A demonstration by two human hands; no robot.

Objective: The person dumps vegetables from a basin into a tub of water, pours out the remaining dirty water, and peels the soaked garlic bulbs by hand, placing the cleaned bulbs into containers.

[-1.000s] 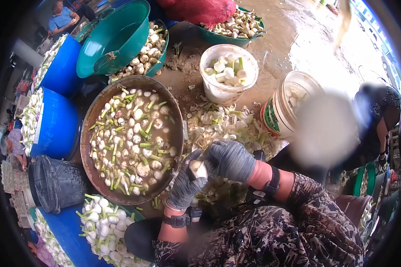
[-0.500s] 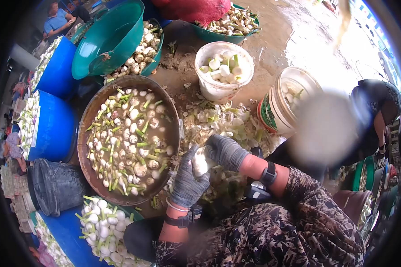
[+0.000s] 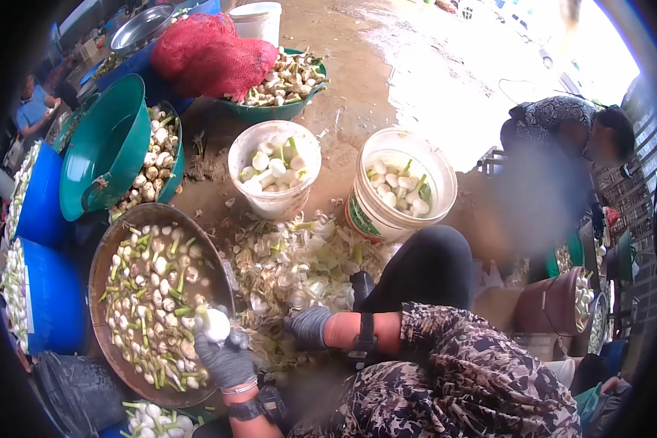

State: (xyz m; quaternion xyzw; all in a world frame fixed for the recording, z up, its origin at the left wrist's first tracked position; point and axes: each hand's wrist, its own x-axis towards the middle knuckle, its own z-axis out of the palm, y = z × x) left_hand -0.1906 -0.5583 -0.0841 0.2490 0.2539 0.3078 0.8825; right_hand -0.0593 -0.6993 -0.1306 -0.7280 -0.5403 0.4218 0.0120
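Observation:
My left hand (image 3: 228, 359), in a grey glove, holds a peeled white bulb (image 3: 215, 325) with a short green stem, over the right edge of the round basin (image 3: 98, 271). Bulbs with green stems float in murky water there. To the right, my right hand (image 3: 309, 328), also gloved, is closed low over the peelings; whatever its fingers hold is too small to make out. Loose peelings (image 3: 299, 266) cover the ground beyond my hands. Two white buckets, one in the middle (image 3: 274, 203) and one on the right (image 3: 372, 219), contain peeled bulbs.
Blue tubs (image 3: 55, 296) heaped with bulbs line the left side. Farther back are a tilted green basin (image 3: 106, 146) and a red mesh sack (image 3: 215, 58). A person (image 3: 562, 120) bends over at the right. A maroon bucket (image 3: 547, 303) stands below.
The view has shifted right. My hands, together on the bulb before, are now apart; my left hand has the bulb near the basin, and my right hand has let go of it.

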